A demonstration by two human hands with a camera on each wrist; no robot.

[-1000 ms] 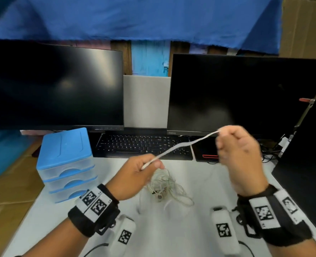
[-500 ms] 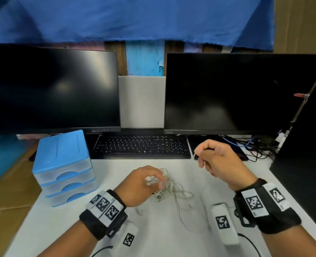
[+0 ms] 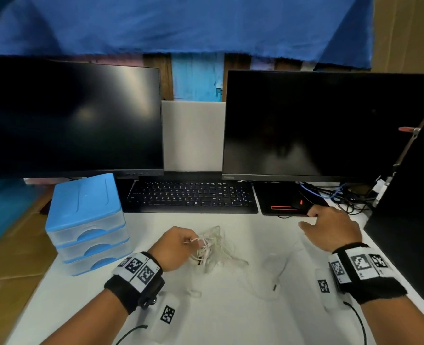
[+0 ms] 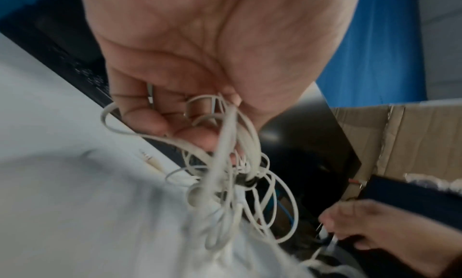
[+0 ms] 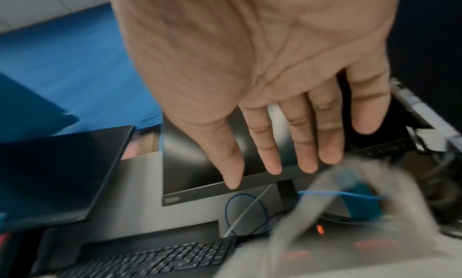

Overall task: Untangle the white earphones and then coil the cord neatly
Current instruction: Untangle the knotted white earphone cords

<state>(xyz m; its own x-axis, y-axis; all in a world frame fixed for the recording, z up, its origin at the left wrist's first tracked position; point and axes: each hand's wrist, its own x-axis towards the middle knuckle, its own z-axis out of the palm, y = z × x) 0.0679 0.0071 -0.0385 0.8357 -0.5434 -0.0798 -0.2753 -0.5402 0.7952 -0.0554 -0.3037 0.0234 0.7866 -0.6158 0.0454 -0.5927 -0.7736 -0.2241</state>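
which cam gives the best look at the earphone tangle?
Left wrist. The earphone tangle fills the frame, loops distinct, with the left hand gripping its top. The head view shows the tangle whole on the white desk but small. The right wrist view shows only a blurred pale strand, identity unclear.

Left hand (image 3: 174, 247): palm down, fingers (image 4: 140, 112) curled inward, thumb and fingertips pinching looped strands of the tangled white earphone cord (image 4: 225, 163) hanging below the grip. Black wristband with square marker tags (image 3: 136, 275) on the forearm. Right hand (image 3: 330, 227): off the cord, fingers (image 5: 265, 144) extended and slightly spread, holding nothing.
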